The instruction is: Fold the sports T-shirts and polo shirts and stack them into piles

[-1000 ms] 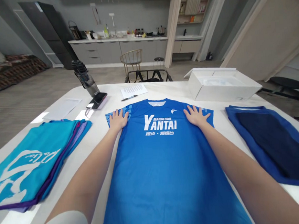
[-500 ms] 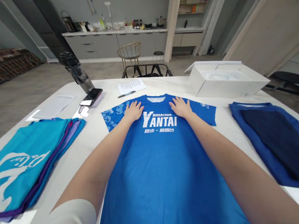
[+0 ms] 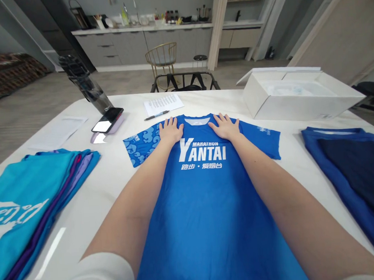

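Middle of the broad, white, smooth-topped desk (image 3: 115,171): a bright blue, short-sleeved T-shirt in thin fabric (image 3: 199,208), lying flat, printed front uppermost, right before the wearer of the camera.
Left hand (image 3: 172,131): palm down on the shoulder beside the collar, fingers spread and loose, gripping nothing.
Right hand (image 3: 225,127): much the same on the opposite shoulder, fingers fanned out over the cloth, no pinch that I can see.
Why the palms rest there: to my eye, to flatten the shoulders and steady the top evenly.
Collar and hem: the neckline points away, towards the far edge; the body runs back to the wearer, its hem out of sight.
Long axis: near to far, almost straight, between the forearms; the white lettering reads upright from the wearer's side.
Sleeves: stretched out left and right, across that axis.
Side piles: folded teal and purple cloth garments (image 3: 37,177) at left, folded navy and blue ones (image 3: 353,161) at right, probably set there to give the shirt the middle.
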A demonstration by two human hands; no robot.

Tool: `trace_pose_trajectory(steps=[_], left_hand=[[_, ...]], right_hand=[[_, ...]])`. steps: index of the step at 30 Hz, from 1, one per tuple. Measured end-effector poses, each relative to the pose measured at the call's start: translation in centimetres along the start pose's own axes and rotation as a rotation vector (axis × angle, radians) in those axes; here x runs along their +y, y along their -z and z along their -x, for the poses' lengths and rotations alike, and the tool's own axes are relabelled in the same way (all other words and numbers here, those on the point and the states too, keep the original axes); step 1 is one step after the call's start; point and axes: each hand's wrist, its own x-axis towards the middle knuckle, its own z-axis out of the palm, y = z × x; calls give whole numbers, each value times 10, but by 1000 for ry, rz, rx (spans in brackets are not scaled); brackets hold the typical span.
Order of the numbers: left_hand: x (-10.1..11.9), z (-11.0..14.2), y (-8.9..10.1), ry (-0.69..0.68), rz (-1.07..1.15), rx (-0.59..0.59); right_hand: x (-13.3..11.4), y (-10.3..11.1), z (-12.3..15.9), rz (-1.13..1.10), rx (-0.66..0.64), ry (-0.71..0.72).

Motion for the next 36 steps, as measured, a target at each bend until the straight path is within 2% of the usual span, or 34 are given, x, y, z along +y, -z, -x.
trace_pose_trajectory(steps=[3, 7, 10, 12, 17, 19, 23, 27, 31, 36], left_hand=[[8, -1, -2, 43, -14, 33], [19, -3, 3, -115, -51, 211], [24, -14, 11, -126, -71, 284], [24, -26, 17, -91, -86, 265], [22, -54, 21, 28, -21, 82], [21, -61, 18, 44, 0, 87], [23, -63, 14, 58, 40, 192], [27, -54, 11, 90, 95, 251], [31, -28, 2, -55, 56, 303], [39, 30, -11, -205, 29, 247]], right_hand=[[-2, 2, -4, 8, 27, 12], [-6, 7, -6, 21, 242, 33], [-6, 11, -12, -6, 273, -50], [-4, 12, -20, -49, 243, -99], [4, 14, -40, -102, 209, -102], [3, 15, -47, -94, 187, -97], [-6, 15, -53, -56, 208, -95], [-17, 13, -45, -91, 261, -112], [-28, 8, -18, -94, 342, -21], [-56, -10, 37, -67, 225, 111]])
